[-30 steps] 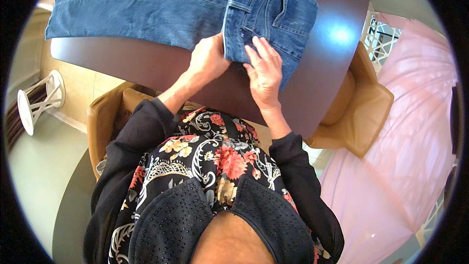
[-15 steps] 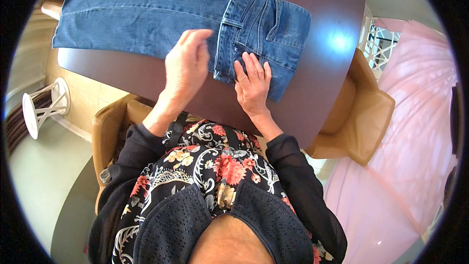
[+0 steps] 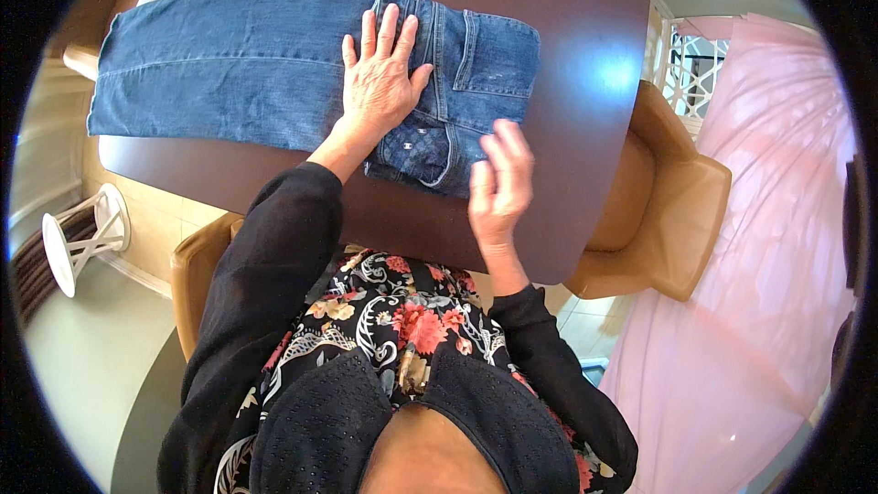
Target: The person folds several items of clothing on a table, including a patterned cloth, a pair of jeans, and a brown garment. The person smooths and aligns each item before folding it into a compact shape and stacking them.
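Blue jeans (image 3: pixel 224 50) lie folded on the dark brown table (image 3: pixel 594 101), legs to the left and the waist and pocket section to the right. My left hand (image 3: pixel 380 73) rests spread on the jeans at the waistband, palm down. A pocket section with a small patterned lining (image 3: pixel 421 144) shows just below it. My right hand (image 3: pixel 501 183) is at the lower right corner of the jeans, fingers apart and slightly blurred; I cannot tell whether it touches the cloth.
A tan chair (image 3: pixel 677 220) stands right of the table, another (image 3: pixel 194 284) behind my left arm. A round white side table (image 3: pixel 87 238) is on the floor at left. Draped pink fabric (image 3: pixel 750 284) fills the right side, near a white lattice panel (image 3: pixel 688 69).
My left hand has moved from the lower waistband edge up onto the jeans and flattened. My right hand has come off the pocket, moving right. The waist section now sits further left.
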The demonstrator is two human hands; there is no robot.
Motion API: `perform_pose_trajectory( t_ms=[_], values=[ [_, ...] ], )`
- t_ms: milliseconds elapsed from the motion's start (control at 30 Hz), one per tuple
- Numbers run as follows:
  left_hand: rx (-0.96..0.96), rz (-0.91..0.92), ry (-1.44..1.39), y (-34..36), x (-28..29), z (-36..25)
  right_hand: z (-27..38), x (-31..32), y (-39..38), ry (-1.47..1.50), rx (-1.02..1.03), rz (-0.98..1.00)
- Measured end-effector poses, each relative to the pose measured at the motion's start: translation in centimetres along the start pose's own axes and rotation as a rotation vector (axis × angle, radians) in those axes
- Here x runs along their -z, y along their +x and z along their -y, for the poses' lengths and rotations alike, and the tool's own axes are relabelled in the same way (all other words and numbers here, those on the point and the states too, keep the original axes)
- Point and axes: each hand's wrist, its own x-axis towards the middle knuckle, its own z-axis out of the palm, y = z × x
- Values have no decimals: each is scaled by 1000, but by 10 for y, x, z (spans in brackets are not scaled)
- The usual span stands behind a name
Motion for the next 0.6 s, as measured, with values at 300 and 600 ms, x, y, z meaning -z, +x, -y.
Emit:
perform_pose_trajectory(
  t_ms=[300,600],
  values=[
    [1,12,-6,1,1,-3,-67,17,17,985,-983,21],
    [26,34,-32,0,1,1,-78,5,55,1053,-1105,279]
  ],
)
